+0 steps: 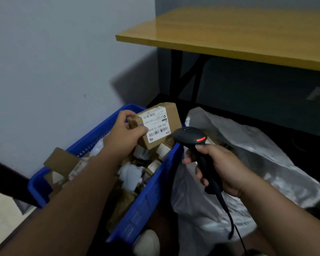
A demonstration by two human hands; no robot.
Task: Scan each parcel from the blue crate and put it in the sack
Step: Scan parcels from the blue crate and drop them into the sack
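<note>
**Box held over the crate, scanner raised beside it**

A pale grey wall (54,61) fills the left and back of the view, and a yellow-topped table (238,34) on black legs stands at upper right, well behind the work. The floor beneath it lies in deep shadow.

A blue crate (151,196) sits low in the middle, its long axis running from the near left corner away toward the wall. It is heaped with small parcels (151,167), brown boxes and white-wrapped packets lying at all angles; they overlap too much to count. A loose cardboard flap (61,159) juts over the crate's left rim. Just beside the crate's right wall is one white sack (257,154), crumpled, its mouth gaping upward.

The left hand (124,133) grips one brown cardboard box (161,124) by its left end, thumb across the front, holding it above the far part of the crate. The box is tilted, its labelled face turned up toward the camera, its long axis sloping from upper left to lower right. The white label (156,127) reads upside down.

The right hand (220,167) is curled round the handle of one black scanner (190,137), whose head points up and left, near the box's lower right corner. A red light shows on the head. Its cable (231,220) hangs down over the sack.
</note>
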